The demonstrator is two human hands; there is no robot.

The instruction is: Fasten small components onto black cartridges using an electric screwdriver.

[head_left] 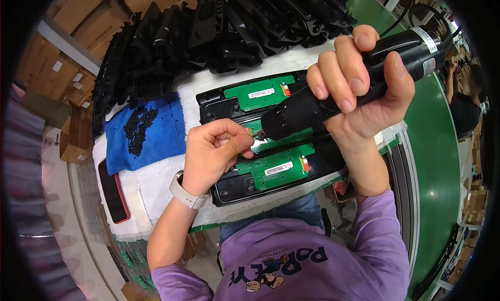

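My right hand [359, 87] is wrapped round a black electric screwdriver [317, 105], which lies tilted with its nose toward the left. At that nose, my left hand [216, 147] has thumb and forefinger pinched together beside the bit tip; what is between them is too small to make out. Under both hands are black plastic panels with green circuit boards. The upper board [255, 94] and the lower board [279, 168] each carry a white label and a red-and-white connector. A middle board [255, 125] is mostly covered by my left hand and the screwdriver.
Left of the panels, a pile of small black screws [136, 129] rests on a blue cloth [166, 118]. A red-edged phone [113, 190] lies at the table's left edge. Black plastic housings [208, 35] are heaped along the back. A green surface [435, 160] runs along the right.
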